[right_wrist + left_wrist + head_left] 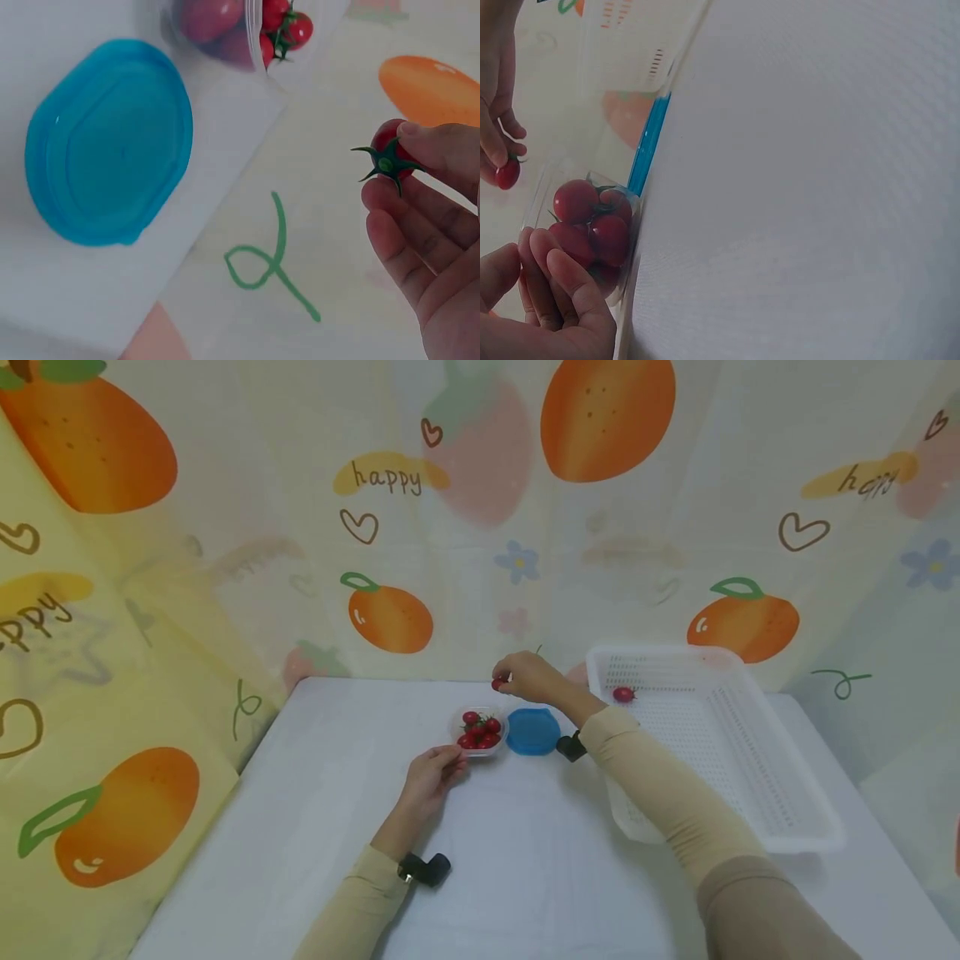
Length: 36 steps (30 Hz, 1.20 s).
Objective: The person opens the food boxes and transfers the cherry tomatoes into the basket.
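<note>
A cherry tomato [389, 139] with a green star-shaped calyx is pinched between the thumb and fingers of my right hand [531, 677], raised above the table's far side. Several more red tomatoes [480, 728] fill a small clear plastic container [541, 196]. At that container's near left corner, my left hand [432, 777] grips the rim with thumb and fingertips; in the left wrist view the fingers hide part of the wall. Just right of the container lies a blue lid [112, 142], flat on the table and apart from my hands.
A large white perforated basket [720, 735] stands on the right, under my right forearm. One cherry tomato [623, 694] lies in its far left part. The table [315, 827] has a white cover, and a fruit-printed curtain [465, 568] hangs behind it.
</note>
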Motion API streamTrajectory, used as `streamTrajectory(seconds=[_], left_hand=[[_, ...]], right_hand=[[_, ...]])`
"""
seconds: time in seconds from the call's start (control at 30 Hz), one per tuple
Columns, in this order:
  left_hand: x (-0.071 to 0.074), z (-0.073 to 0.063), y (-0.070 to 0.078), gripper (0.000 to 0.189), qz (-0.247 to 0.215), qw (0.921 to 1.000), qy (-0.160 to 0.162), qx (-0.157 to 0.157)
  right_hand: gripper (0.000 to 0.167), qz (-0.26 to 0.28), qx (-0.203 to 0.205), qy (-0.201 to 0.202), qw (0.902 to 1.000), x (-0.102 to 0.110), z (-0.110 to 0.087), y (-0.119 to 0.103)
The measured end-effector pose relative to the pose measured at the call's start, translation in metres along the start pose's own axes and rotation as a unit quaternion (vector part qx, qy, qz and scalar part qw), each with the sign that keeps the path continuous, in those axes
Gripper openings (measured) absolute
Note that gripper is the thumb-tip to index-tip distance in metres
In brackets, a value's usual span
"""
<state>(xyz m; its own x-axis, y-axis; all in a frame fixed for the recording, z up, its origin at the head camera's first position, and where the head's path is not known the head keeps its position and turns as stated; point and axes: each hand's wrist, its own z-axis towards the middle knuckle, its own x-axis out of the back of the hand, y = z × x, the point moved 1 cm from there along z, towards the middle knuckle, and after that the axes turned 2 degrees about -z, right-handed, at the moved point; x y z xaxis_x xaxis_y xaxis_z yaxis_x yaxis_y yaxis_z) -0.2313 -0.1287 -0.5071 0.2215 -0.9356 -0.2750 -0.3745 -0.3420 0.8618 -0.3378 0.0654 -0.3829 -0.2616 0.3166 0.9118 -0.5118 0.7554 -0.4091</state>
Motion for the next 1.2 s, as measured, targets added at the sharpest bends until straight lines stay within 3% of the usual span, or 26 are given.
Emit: streamTrajectory(seconds=[1.0, 1.2], left_hand=[[0.0, -0.002, 0.0, 0.031, 0.02, 0.9998, 0.004, -0.001], [0.001, -0.002, 0.001, 0.032, 0.024, 0.9997, 0.003, 0.002]], right_hand=[[0.029, -0.019, -0.078, 0.054, 0.9953, 0.07, -0.034, 0.071], [0.031, 0.018, -0.111, 0.077, 0.9907, 0.075, -0.046, 0.089]])
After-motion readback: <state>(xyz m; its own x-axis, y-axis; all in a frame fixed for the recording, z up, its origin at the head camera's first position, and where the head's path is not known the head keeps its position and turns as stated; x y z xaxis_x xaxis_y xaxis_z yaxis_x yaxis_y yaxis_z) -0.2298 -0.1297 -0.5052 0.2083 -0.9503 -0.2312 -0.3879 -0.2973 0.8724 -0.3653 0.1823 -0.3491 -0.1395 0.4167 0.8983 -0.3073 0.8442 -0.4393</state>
